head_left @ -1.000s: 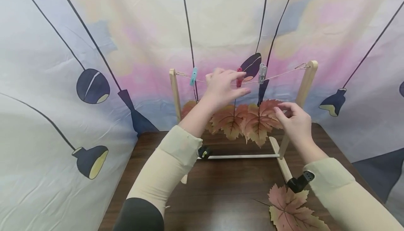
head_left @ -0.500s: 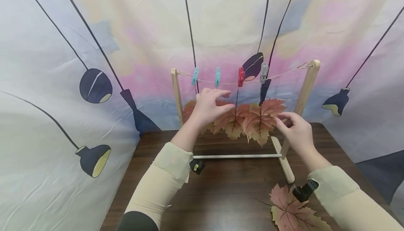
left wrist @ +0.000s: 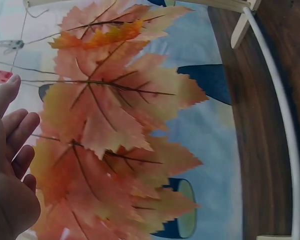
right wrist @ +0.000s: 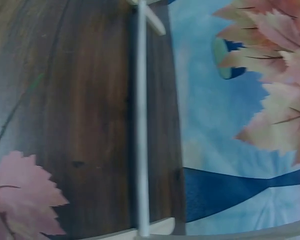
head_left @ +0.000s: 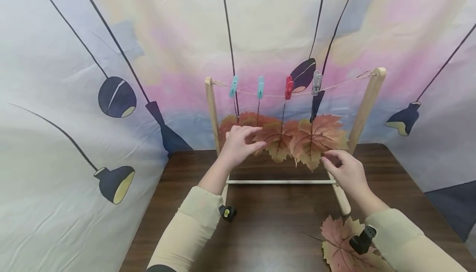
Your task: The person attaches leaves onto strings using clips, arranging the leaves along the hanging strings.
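Observation:
Several orange-red artificial maple leaves (head_left: pixel 311 139) hang by their stems from a string, held by clothespins: two teal ones (head_left: pixel 260 87), a red one (head_left: pixel 289 87) and a clear grey one (head_left: pixel 317 83). My left hand (head_left: pixel 238 147) is in front of the left leaves, thumb and fingers apart with nothing between them. In the left wrist view, the left hand (left wrist: pixel 10 165) is beside the leaves (left wrist: pixel 97 100). My right hand (head_left: pixel 347 172) is loosely bent, fingertips at the lower edge of the rightmost leaf. The right wrist view does not show that hand.
The string (head_left: pixel 343 84) spans two wooden posts (head_left: pixel 368 102), joined low down by a white rod (head_left: pixel 280 182). One more maple leaf (head_left: pixel 338 243) lies on the brown table (head_left: pixel 267 222), near my right sleeve. A painted cloth (head_left: pixel 267 28) hangs behind.
Both hands have moved down from the string and upper leaves, the left also drifting left. The second teal clothespin, hidden behind the left hand at first, now shows. The hanging leaves stay in place.

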`<state>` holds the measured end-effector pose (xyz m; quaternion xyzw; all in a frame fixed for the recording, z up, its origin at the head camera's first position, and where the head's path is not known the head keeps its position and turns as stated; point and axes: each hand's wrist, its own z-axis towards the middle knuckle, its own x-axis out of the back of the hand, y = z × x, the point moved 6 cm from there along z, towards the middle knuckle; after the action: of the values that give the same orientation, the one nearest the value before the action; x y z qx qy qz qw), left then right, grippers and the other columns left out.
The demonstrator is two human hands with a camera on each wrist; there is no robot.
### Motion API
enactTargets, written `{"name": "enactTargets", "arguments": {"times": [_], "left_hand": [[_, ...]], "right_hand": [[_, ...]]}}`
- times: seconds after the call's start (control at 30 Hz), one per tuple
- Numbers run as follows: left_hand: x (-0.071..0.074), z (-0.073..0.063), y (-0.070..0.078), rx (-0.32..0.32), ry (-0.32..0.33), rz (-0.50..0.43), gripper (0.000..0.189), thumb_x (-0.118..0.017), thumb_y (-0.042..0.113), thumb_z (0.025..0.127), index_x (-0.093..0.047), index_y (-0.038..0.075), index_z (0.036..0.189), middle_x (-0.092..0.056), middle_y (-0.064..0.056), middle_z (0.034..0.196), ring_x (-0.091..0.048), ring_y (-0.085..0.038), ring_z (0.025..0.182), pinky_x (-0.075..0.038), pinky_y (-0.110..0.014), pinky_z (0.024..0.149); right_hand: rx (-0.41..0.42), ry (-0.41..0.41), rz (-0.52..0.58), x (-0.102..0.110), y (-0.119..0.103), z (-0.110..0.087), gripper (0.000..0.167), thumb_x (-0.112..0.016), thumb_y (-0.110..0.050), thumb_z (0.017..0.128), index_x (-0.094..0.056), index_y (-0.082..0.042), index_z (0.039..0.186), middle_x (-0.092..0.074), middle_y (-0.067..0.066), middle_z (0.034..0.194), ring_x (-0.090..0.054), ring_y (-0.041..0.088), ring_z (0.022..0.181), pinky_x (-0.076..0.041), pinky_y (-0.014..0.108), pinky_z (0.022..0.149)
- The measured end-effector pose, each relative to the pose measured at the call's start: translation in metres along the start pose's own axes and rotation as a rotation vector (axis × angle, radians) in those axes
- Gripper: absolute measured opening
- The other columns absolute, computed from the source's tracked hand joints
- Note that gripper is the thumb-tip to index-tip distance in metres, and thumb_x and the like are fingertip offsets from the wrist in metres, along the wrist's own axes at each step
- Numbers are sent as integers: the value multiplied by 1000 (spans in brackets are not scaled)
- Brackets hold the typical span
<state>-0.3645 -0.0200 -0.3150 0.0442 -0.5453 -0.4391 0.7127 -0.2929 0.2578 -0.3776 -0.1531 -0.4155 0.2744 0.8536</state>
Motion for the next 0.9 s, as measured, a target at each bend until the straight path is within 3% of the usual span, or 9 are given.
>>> {"name": "enactTargets", "arguments": {"times": [0.2, 0.37, 0.53, 0.67, 0.73, 0.9], "left_hand": [[-9, -13, -17, 35, -39, -30, 47, -70, 37, 83, -62, 15, 125, -59, 1, 124, -41, -22, 114, -25, -51, 92], [-19, -31, -40, 71, -78, -34, 47, -70, 36, 83, -62, 14, 124, -60, 1, 122, -43, -21, 109, -28, -49, 92], [-32, -50, -57, 83, -128, -56, 45, -69, 36, 85, -62, 13, 123, -60, 1, 121, -44, -21, 108, -34, -47, 91], [-39, -65, -66, 93, -138, -70, 42, -70, 34, 84, -63, 15, 121, -62, 2, 117, -45, -22, 108, -36, -47, 90], [-41, -74, -72, 114, -137, -81, 41, -70, 31, 84, -64, 14, 120, -63, 1, 116, -44, -25, 115, -34, -49, 95], [-45, -97, -91, 176, -113, -98, 38, -72, 29, 82, -66, 14, 117, -64, 2, 114, -46, -25, 111, -37, -47, 91]], "right_hand": [[56, -36, -13, -16, 3, -16, 16, -73, -8, 79, -68, -6, 94, -58, -2, 75, -46, 6, 61, -39, 28, 51], [59, -78, -14, -27, 6, -28, 17, -75, -9, 78, -67, -9, 93, -51, -8, 70, -41, 3, 57, -35, 26, 49], [66, -109, -13, -38, 11, -42, 17, -75, -9, 77, -67, -9, 93, -56, -6, 73, -44, 3, 58, -38, 26, 50], [83, -132, -16, -48, 16, -56, 17, -76, -8, 76, -68, -9, 91, -61, -4, 80, -48, 3, 63, -43, 28, 54], [81, -146, -21, -53, 18, -62, 17, -76, -9, 75, -68, -9, 91, -61, -5, 81, -48, 3, 65, -44, 28, 55], [66, -165, -29, -60, 21, -71, 18, -77, -9, 74, -68, -9, 90, -61, -6, 79, -47, 2, 63, -42, 28, 55]]}}
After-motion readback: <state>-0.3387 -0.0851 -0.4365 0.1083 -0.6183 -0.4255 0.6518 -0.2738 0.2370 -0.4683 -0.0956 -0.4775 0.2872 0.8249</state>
